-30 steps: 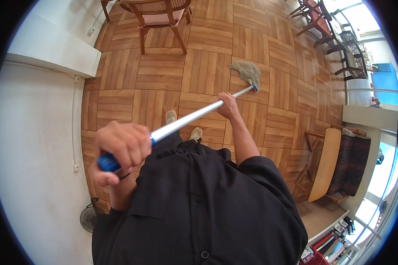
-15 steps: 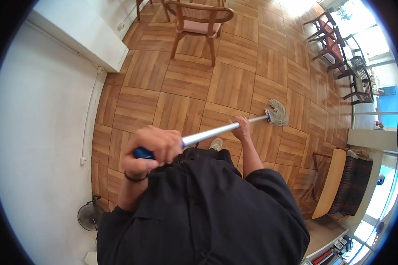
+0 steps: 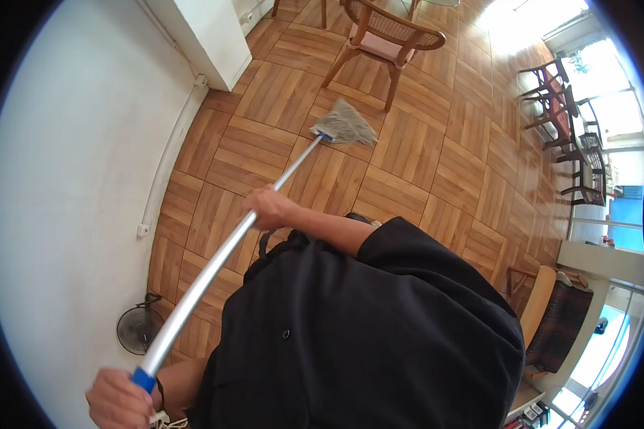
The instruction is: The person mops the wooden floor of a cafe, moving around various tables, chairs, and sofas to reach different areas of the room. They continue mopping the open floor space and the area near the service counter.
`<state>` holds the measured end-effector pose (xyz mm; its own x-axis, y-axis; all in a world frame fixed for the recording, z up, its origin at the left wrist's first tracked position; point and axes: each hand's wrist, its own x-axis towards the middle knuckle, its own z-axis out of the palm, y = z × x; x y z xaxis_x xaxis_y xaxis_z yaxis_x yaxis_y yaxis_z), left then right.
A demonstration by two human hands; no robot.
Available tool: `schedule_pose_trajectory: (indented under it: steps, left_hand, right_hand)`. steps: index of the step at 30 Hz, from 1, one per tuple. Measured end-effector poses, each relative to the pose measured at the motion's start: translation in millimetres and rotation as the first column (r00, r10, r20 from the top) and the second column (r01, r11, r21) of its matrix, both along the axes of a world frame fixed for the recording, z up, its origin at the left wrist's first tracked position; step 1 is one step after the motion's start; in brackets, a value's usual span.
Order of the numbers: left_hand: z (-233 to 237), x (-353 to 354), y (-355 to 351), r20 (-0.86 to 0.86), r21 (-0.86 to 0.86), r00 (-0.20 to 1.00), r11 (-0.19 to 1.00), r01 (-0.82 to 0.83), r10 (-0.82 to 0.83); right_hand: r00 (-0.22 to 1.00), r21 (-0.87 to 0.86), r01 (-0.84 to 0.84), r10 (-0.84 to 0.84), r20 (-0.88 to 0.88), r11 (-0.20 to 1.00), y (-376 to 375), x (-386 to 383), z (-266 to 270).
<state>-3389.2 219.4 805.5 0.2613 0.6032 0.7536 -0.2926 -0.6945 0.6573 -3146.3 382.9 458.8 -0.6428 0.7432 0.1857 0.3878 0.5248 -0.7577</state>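
Observation:
A mop with a silver pole (image 3: 211, 273) runs from the lower left up to the middle of the view. Its grey string head (image 3: 344, 124) lies spread on the wooden floor, just short of a chair's legs. My left hand (image 3: 119, 400) is wrapped round the blue grip at the pole's top end, at the lower left. Further down the pole, my right hand (image 3: 270, 207) is closed round the bare metal, its arm reaching across in front of my dark shirt.
A cane-backed chair (image 3: 386, 39) stands beyond the mop head. The white wall (image 3: 86, 143) and its jutting pillar (image 3: 211, 36) border the left, with a black fan (image 3: 139, 330) at its foot. Dark chairs (image 3: 551, 107) line the right; a dark striped sofa (image 3: 562, 322) is lower right.
The mop head has swept from right to left across the floor, towards the chair. My left hand has moved down and left, my right hand left. Both still hold the pole.

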Motion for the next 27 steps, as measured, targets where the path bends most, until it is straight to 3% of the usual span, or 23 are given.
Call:
schedule_pose_trajectory:
  steps: [2,8,13,17,19,21,23,25,27]
  left_hand:
    - [16,1,-16,-0.089,0.038,0.996,0.999,-0.024,0.027]
    - [-11,-21,-20,0.119,0.039,0.993,0.999,-0.016,0.011]
    - [-26,-15,7,0.222,0.065,0.968,0.992,0.109,-0.121]
    - [-47,10,65,0.130,0.065,0.973,0.981,0.182,-0.189]
    - [-64,22,92,0.089,0.008,0.980,0.984,0.181,-0.181]
    - [-77,53,133,0.063,-0.039,0.971,0.972,0.233,-0.231]
    - [-92,89,168,0.056,-0.094,0.972,0.968,0.234,-0.229]
    - [-108,123,195,0.035,-0.212,0.990,0.967,0.144,-0.140]
    - [-122,151,225,-0.038,-0.302,0.995,0.950,0.076,-0.091]
  right_hand:
    - [0.989,-0.053,-0.126,0.129,0.067,0.991,-12,-25,13]
    - [0.974,-0.093,-0.156,0.169,0.153,0.983,-10,-41,25]
    - [0.996,-0.007,-0.039,0.039,0.076,0.999,5,-27,8]
    - [0.984,0.148,0.094,-0.115,0.137,0.984,47,18,-9]
    - [0.989,0.239,0.120,-0.138,0.060,0.964,84,47,-48]
    - [0.994,0.152,0.111,-0.110,-0.016,0.982,123,83,-54]
    - [0.973,0.308,0.154,-0.198,0.118,0.939,167,122,-74]
    - [0.906,0.214,0.214,-0.275,0.320,0.953,198,158,-54]
    - [0.817,0.225,0.353,-0.417,0.398,0.908,230,195,-64]
